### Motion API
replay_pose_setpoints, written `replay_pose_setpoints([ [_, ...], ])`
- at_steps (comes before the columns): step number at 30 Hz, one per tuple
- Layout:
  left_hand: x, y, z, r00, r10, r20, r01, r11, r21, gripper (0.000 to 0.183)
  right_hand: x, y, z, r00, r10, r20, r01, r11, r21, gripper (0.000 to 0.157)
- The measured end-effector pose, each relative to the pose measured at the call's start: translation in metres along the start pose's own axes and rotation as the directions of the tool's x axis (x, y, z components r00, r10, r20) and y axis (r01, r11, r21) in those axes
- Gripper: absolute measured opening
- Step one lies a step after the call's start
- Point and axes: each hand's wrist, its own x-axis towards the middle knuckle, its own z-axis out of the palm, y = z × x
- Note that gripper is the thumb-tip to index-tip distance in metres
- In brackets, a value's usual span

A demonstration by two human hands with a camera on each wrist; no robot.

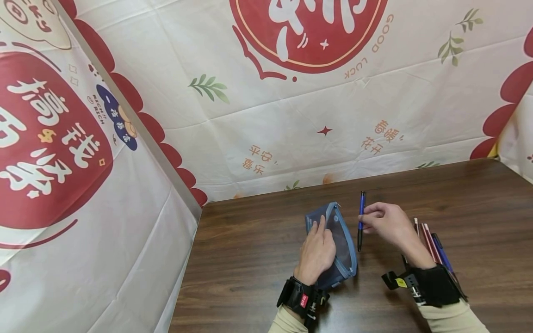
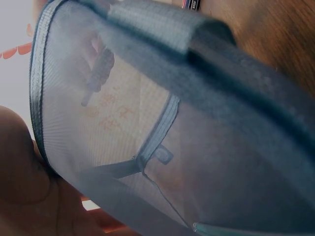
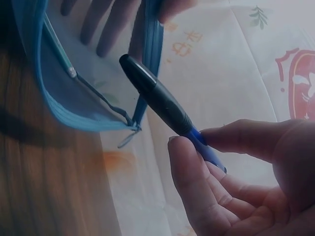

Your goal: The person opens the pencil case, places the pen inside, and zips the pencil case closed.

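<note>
A blue mesh zip pencil pouch (image 1: 343,240) stands with its mouth spread toward the right. My left hand (image 1: 317,252) grips its side, and the fingers show through the mesh in the right wrist view. Inside lies a slim teal stick (image 3: 60,48), partly hidden by the pouch edge. My right hand (image 1: 385,224) pinches a blue pen (image 1: 361,222) with a black end between thumb and fingertips, just right of the pouch. In the right wrist view, the pen's black end (image 3: 155,96) points toward the pouch mouth and overlaps its zipped rim.
Several pencils (image 1: 430,243) and a blue pen (image 1: 442,252) lie on the brown wooden table (image 1: 250,259), partly covered by my right wrist. A printed white cloth (image 1: 291,120) hangs along the back edge, and another printed panel (image 1: 104,249) stands on the left.
</note>
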Motion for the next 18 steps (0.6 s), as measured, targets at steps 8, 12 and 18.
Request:
replay_pose_setpoints([
  [8,0.001,0.002,0.000,1.000,-0.010,-0.009,0.010,1.000,0.015,0.050,0.001,-0.002,0.011,1.000,-0.007,0.014,0.007,1.000,0.015,0.035],
  [12,0.001,0.002,0.000,1.000,-0.011,-0.011,0.011,1.000,0.015,0.050,0.000,-0.003,0.016,1.000,0.000,0.031,-0.001,1.000,0.026,0.034],
  [18,0.001,0.002,0.000,1.000,-0.020,-0.010,0.020,1.000,0.016,0.050,-0.001,-0.006,0.023,0.998,-0.001,0.060,-0.001,1.000,0.026,0.033],
])
